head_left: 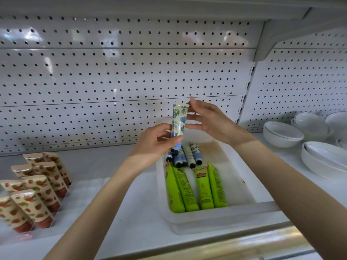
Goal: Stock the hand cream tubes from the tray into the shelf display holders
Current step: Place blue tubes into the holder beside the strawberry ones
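- White pegboard panels [112, 72] are covering the back wall, and a white shelf [116, 203] is running below them, with a shiny metal strip [244, 239] along its front edge.
- A white plastic tray [216, 220] is sitting on this shelf, a little to the right of the middle.
- The left hand [155, 145] is gripping the lower part of a blue floral hand cream tube [179, 119], with thumb and fingers curling round it just above the dark cap.
- The right hand [212, 121] is pinching the flat crimped top of the same tube between thumb and forefinger, while its other fingers are stretching out.
- This tube is standing upright in the air with its cap pointing down, above the far end of the tray and not touching it.
- More blue floral tubes [193, 154] are lying in a small bunch in the far part of the tray, their dark caps pointing towards the person.
- Four green tubes [195, 188] are lying side by side in the near part of the tray, just in front of the blue ones.
- On the left of the shelf, cream tubes with a red fruit pattern [37, 188] are standing cap down in rows inside clear display holders [26, 234], leaning a little backwards.
- On the right, white bowls [283, 134] are sitting in stacks on the shelf, near the tray.
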### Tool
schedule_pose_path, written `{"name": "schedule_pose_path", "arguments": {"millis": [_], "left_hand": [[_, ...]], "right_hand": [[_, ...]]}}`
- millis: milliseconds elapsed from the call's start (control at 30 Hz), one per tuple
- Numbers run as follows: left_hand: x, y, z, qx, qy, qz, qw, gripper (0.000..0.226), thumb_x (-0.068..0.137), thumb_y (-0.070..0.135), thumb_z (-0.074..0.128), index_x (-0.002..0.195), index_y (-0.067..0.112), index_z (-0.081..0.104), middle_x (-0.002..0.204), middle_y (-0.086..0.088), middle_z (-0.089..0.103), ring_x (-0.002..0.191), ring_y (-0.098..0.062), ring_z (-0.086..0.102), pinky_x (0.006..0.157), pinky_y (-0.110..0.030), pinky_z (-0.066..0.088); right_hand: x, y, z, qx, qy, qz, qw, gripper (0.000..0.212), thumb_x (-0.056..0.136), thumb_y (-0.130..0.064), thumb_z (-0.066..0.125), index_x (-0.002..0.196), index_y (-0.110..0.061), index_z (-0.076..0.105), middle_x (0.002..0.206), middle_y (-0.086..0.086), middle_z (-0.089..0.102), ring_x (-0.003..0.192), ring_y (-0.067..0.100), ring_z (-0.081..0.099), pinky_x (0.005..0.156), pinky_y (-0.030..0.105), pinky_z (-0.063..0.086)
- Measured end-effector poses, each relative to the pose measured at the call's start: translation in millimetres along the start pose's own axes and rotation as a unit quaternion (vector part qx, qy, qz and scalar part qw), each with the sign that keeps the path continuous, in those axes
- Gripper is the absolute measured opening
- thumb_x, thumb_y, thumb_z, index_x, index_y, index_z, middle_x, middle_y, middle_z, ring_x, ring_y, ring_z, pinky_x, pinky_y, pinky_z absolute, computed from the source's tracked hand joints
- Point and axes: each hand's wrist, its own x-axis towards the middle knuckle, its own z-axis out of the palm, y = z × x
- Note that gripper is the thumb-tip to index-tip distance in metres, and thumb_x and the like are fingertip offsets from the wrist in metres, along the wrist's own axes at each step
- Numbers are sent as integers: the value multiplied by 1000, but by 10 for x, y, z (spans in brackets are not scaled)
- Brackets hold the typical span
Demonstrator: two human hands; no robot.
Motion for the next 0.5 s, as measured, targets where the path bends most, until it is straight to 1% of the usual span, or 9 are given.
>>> {"name": "schedule_pose_path", "arguments": {"millis": [67, 133, 200, 233, 267, 333, 367, 467, 500], "left_hand": [[-12, 12, -21, -28, 9, -1, 1000, 11, 82, 18, 68, 91, 22, 64, 90, 0, 69, 76, -7, 67, 77, -29, 57], [-23, 26, -38, -48, 18, 0, 999, 14, 83, 14, 65, 97, 14, 63, 90, 3, 66, 71, -1, 66, 69, -20, 56], [-35, 16, -56, -53, 24, -2, 998, 16, 85, 14, 64, 100, 11, 63, 91, 3, 64, 69, 1, 65, 65, -15, 54], [-47, 11, -63, -56, 25, -3, 998, 15, 85, 14, 63, 100, 11, 62, 91, 3, 64, 69, 1, 65, 64, -14, 53], [-57, 3, -70, -61, 25, -5, 998, 13, 85, 14, 63, 98, 13, 63, 90, 3, 64, 69, 2, 65, 63, -13, 52], [-83, -18, -90, -68, 28, -5, 997, 10, 85, 13, 63, 94, 17, 63, 90, 3, 64, 70, 2, 65, 62, -12, 51], [-99, -28, -104, -69, 30, -5, 997, 10, 84, 14, 63, 93, 18, 63, 91, 3, 64, 71, 2, 65, 62, -12, 51], [-128, -61, -150, -67, 40, -3, 997, 15, 84, 15, 63, 97, 21, 62, 95, 1, 64, 74, 3, 65, 63, -13, 51], [-137, -66, -165, -68, 43, -3, 997, 18, 84, 14, 63, 101, 20, 61, 95, 1, 64, 75, 3, 64, 64, -13, 52]], "right_hand": [[60, 77, -96, -10, 49, 30, 998, 32, 94, -39, 46, 101, -12, 62, 103, 0, 63, 99, 16, 62, 82, 31, 56], [101, 231, -184, -67, 103, 85, 989, 32, 96, -34, 48, 113, -8, 56, 115, 3, 59, 110, 20, 57, 83, 32, 53], [113, 448, -248, -186, 142, 166, 958, 39, 93, -25, 55, 126, -5, 46, 127, 10, 52, 115, 24, 52, 88, 34, 50], [108, 555, -258, -242, 141, 210, 937, 45, 92, -21, 57, 131, -4, 42, 129, 12, 50, 113, 25, 51, 90, 35, 48], [99, 636, -244, -272, 130, 247, 921, 48, 92, -17, 58, 133, -2, 38, 126, 15, 50, 108, 24, 51, 90, 35, 47], [101, 713, -201, -265, 122, 282, 914, 48, 92, -12, 57, 133, 2, 37, 114, 16, 51, 99, 23, 52, 90, 34, 46], [114, 727, -189, -253, 127, 285, 916, 48, 91, -10, 57, 133, 2, 37, 113, 16, 52, 100, 25, 54, 92, 35, 46], [138, 747, -178, -242, 130, 282, 919, 47, 92, -9, 57, 132, 5, 38, 130, 25, 51, 118, 34, 53, 100, 42, 44], [138, 761, -179, -246, 124, 286, 918, 47, 92, -9, 57, 132, 8, 38, 126, 27, 52, 112, 35, 57, 97, 43, 46]]}}
